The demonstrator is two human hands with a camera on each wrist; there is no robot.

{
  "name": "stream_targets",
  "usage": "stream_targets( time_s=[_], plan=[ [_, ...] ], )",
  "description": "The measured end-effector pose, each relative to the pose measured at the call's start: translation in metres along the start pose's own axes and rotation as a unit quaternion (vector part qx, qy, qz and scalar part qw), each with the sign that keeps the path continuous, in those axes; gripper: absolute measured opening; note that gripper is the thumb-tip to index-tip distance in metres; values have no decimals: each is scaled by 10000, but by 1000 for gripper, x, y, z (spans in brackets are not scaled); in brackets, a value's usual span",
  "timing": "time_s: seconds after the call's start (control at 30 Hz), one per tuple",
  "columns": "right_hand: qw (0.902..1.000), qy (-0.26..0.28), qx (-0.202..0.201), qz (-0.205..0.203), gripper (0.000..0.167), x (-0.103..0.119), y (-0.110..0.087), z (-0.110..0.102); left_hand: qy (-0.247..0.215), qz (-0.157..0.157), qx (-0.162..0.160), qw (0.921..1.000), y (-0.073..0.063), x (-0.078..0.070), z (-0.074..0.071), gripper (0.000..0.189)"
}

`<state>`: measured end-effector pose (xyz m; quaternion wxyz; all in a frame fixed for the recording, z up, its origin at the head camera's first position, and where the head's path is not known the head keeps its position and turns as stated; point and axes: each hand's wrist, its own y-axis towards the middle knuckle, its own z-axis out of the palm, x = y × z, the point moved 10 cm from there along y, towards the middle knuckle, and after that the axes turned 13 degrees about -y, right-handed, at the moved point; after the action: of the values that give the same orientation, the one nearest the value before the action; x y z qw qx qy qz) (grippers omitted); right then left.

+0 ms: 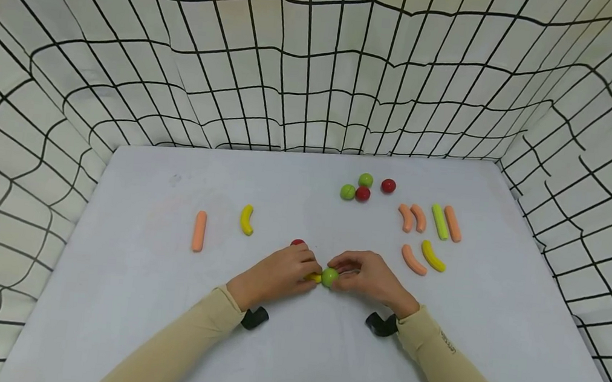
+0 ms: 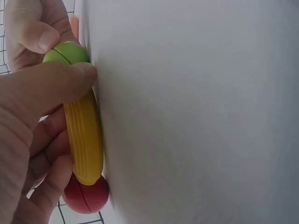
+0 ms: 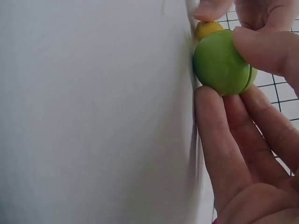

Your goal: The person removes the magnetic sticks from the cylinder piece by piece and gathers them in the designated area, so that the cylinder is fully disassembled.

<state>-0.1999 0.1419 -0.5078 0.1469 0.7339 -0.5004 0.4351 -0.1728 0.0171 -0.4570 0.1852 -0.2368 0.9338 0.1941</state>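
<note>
On the white table, my left hand [image 1: 279,273] grips a yellow curved stick [image 2: 84,140] with lengthwise grooves, thumb on one side and fingers on the other. Directly to its right, my right hand [image 1: 366,276] holds a green ball [image 3: 222,64] between thumb and fingertips. The ball sits right at the end of the yellow stick. At the stick's other end is a red ball [image 2: 88,196] with a seam, which shows only partly past the left hand in the head view.
Left of the hands lie an orange stick [image 1: 199,231] and another yellow curved stick [image 1: 246,220]. Green balls [image 1: 365,180] and red balls [image 1: 388,186] cluster farther back. Several orange pieces [image 1: 414,260], a light green stick [image 1: 440,221] and a yellow piece [image 1: 433,256] lie right. Black netting [image 1: 306,94] surrounds the table.
</note>
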Motion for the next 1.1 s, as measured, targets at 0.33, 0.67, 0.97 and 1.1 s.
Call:
stream_targets(
  time_s=[0.33, 0.67, 0.97, 1.1],
  plan=[
    [9989, -374, -206, -184, 26, 5, 2, -2, 12, -17, 143, 9999, -1, 1, 4, 14],
    [9959, -654, -613, 119, 25, 0, 1, -17, 100, -24, 103, 9999, -4, -2, 2, 12],
    [9928, -277, -1044, 510, 30, -12, 16, -49, 114, -41, 146, 9998, -5, -2, 0, 12],
    [9869, -259, -1442, 673, 31, -15, 25, -64, 124, -15, 129, 9998, -5, -3, -1, 12]
  ],
)
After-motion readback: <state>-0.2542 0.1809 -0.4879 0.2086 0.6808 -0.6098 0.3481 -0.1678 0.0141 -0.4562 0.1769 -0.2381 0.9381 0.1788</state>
